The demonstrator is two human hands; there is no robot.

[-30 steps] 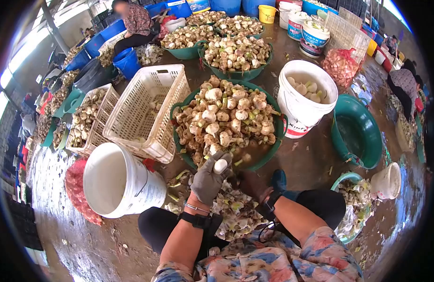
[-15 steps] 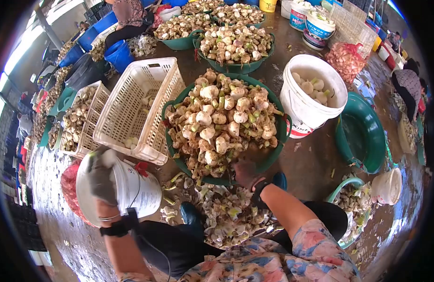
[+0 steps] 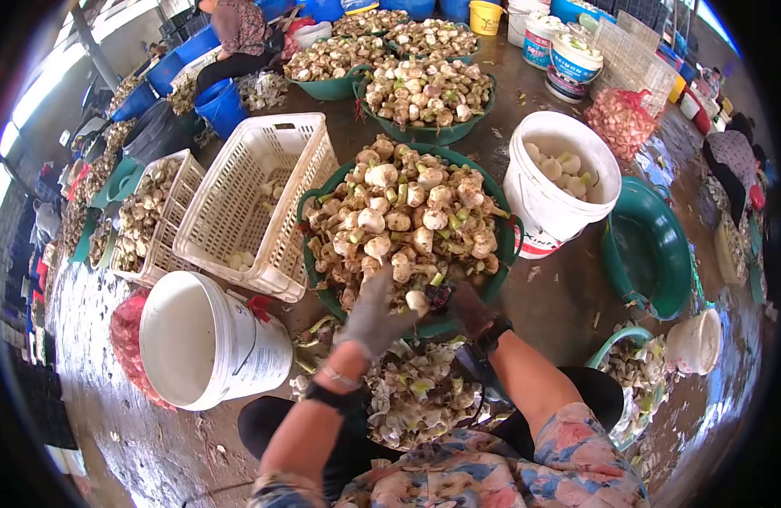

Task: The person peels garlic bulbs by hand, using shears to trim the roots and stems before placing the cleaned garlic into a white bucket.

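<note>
My left hand [image 3: 375,320], in a grey glove, is over the front edge of a green tub [image 3: 310,269] heaped with garlic bulbs [image 3: 399,220]. Its fingers are spread, and the thumb points toward a pale bulb [image 3: 417,302]. Beside that bulb, my right hand [image 3: 471,311], in a dark glove, is closed round a small dark tool [image 3: 439,295] whose shape is unclear. Peelings and cut stalks [image 3: 420,394] lie below both hands, between the legs.
A white bucket [image 3: 179,339] lies tilted at left, beside a white crate [image 3: 263,275]. At right are a bucket [image 3: 543,203] of peeled bulbs and a green basin [image 3: 648,254]. More garlic tubs [image 3: 428,131] stand behind. A seated person [image 3: 238,34] is at upper left.
My left hand has moved right, from the tilted white bucket to the front of the garlic tub. My right hand has shifted slightly right, and the dark tool now shows.
</note>
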